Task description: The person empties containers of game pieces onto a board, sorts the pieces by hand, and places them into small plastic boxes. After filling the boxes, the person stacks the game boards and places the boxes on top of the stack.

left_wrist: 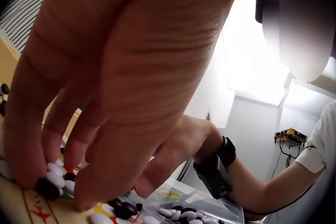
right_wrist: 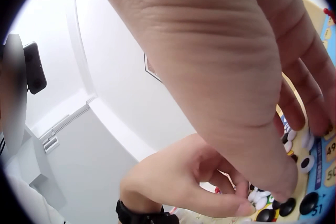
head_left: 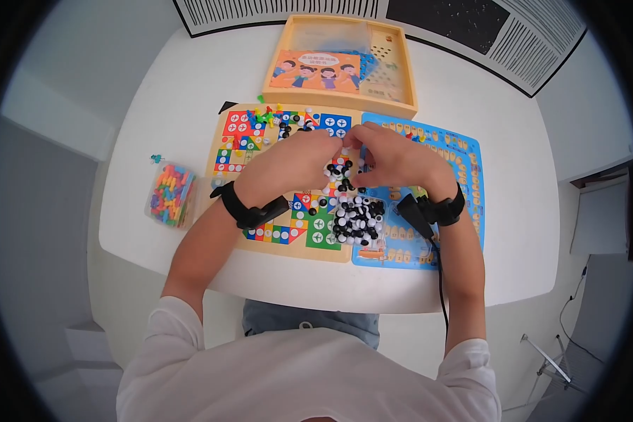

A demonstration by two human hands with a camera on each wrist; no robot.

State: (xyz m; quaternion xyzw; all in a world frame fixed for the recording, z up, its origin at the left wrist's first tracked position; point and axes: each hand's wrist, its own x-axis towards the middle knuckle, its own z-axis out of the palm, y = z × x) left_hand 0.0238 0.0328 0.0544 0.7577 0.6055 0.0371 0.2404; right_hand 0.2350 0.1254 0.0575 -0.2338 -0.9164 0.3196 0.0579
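Both hands reach over the middle of the boards among black and white go stones (head_left: pixel 339 169). Cupped loosely over some stones, my left hand (head_left: pixel 299 160) has a fingertip against a black stone (left_wrist: pixel 48 188) and white stones (left_wrist: pixel 56 170) between its fingers and thumb. Opposite it, my right hand (head_left: pixel 401 158) holds its fingers lowered and its thumb tip right at a black stone (right_wrist: pixel 287 206). Its other fingers extend down toward the board's edge. Closer to the body, a clear plastic box (head_left: pixel 359 221) holds many black and white stones.
The stones lie on a colourful flying-chess board (head_left: pixel 260 247) beside a blue numbered board (head_left: pixel 464 148). Coloured pawns (head_left: pixel 264 117) stand at the far left. A wooden tray (head_left: pixel 409 84) with an orange booklet (head_left: pixel 316 72) is behind; a box of coloured pieces (head_left: pixel 172 195) sits left.
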